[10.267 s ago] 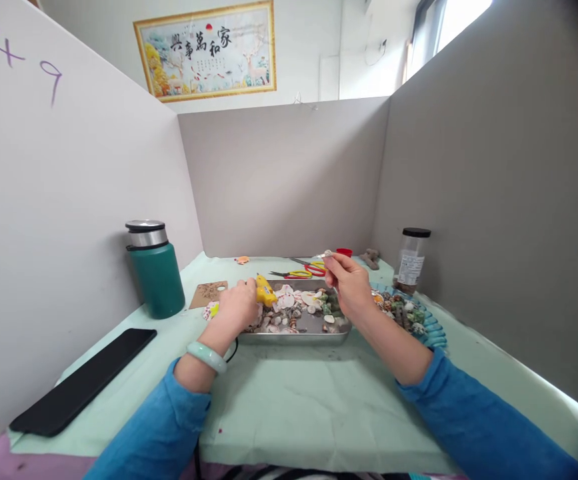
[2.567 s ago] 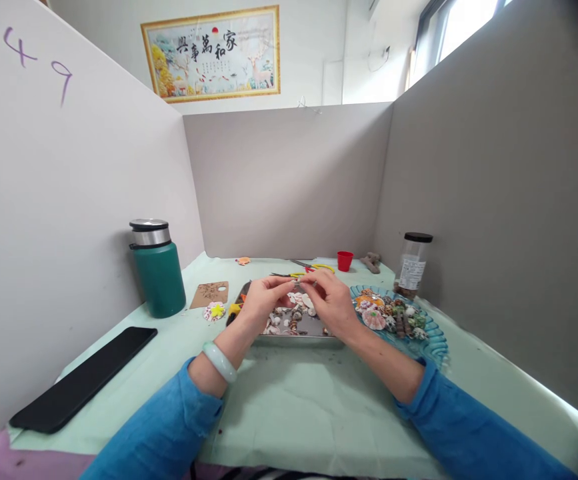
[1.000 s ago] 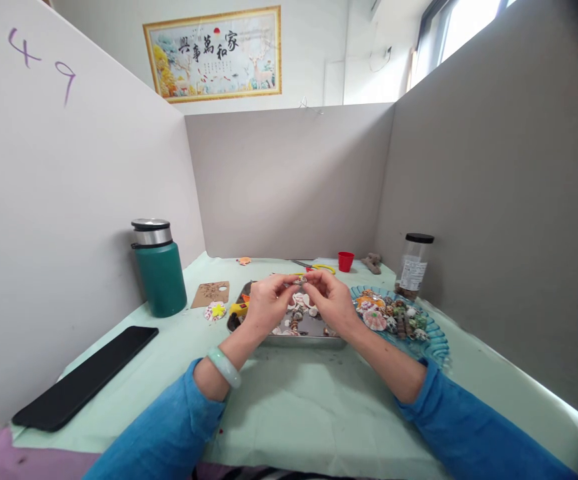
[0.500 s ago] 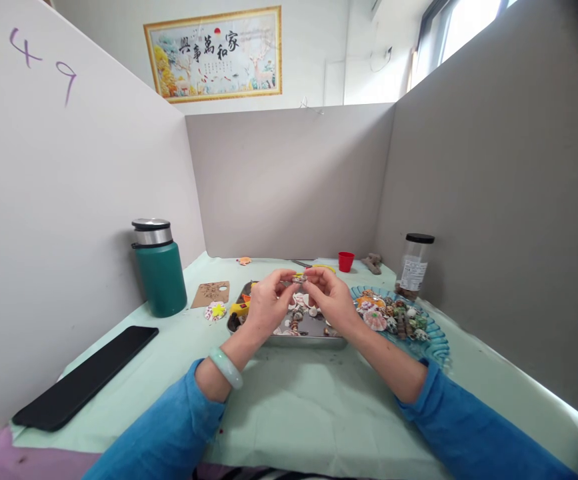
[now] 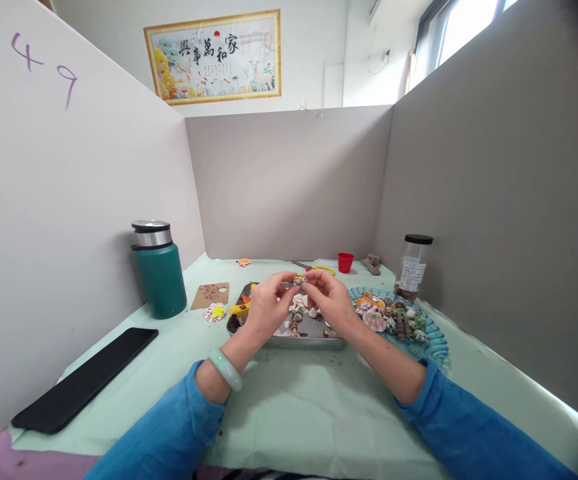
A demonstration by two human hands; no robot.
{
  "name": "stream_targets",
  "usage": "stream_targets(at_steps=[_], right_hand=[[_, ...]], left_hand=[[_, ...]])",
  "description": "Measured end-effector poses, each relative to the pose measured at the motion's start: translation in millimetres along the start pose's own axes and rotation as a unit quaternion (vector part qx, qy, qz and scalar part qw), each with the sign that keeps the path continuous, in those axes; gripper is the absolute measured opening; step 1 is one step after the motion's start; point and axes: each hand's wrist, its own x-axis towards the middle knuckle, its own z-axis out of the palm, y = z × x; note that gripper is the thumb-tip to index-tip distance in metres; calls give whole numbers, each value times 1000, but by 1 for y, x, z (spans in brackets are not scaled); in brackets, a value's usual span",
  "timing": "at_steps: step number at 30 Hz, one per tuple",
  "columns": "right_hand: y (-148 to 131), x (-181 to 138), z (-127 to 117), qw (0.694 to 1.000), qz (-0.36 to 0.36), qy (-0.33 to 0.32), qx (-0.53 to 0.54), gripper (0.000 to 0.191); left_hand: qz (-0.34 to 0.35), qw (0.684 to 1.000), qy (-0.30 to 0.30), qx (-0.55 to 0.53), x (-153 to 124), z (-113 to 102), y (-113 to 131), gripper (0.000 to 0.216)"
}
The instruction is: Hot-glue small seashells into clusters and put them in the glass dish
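left hand: raised over the tray, thumb and fingertips pinched together on one end of a small piece; a pale green bracelet sits on the wrist.
right hand: just beside the left, fingertips meeting it, pinched shut on the other end of the same small piece.
small piece: held in the air between the two hands, above the far part of the tray; too small to tell what it is.
tray: metal, on the pale green cloth, right under the hands, with shells scattered in it.
glue gun: yellow, at the tray's left end, near the left hand.
plate: blue, just right of the tray, heaped with more shells.
left side: green flask by the wall, a cardboard tag beside it, a black phone lying near the table's front edge.
far side: scissors and a red cup behind the hands; a clear jar with a black lid by the right wall.
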Motion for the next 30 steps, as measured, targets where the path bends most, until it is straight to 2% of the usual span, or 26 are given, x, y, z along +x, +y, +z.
stream_targets(at_steps=[16,18,20,24,27,30], right_hand=[[0,-1,1,1000,-5,-6,-12,21],[1,-1,1,1000,-6,-5,-19,22],[2,-1,0,1000,-9,-3,-29,24],[4,1,-4,996,-32,14,-80,36],[2,1,-7,981,-102,39,-159,28],[-3,-2,-8,951,-188,33,-245,16]], left_hand=[[-6,999,-5,-34,-3,0,-5,16],[-36,998,-9,-59,-2,1,-5,17],[-93,989,-20,-110,1,2,-5,20],[-215,945,-14,-247,8,1,-3,27],[-268,915,-15,-302,10,-1,-2,32],[-283,907,-40,-308,10,-1,-2,35]])
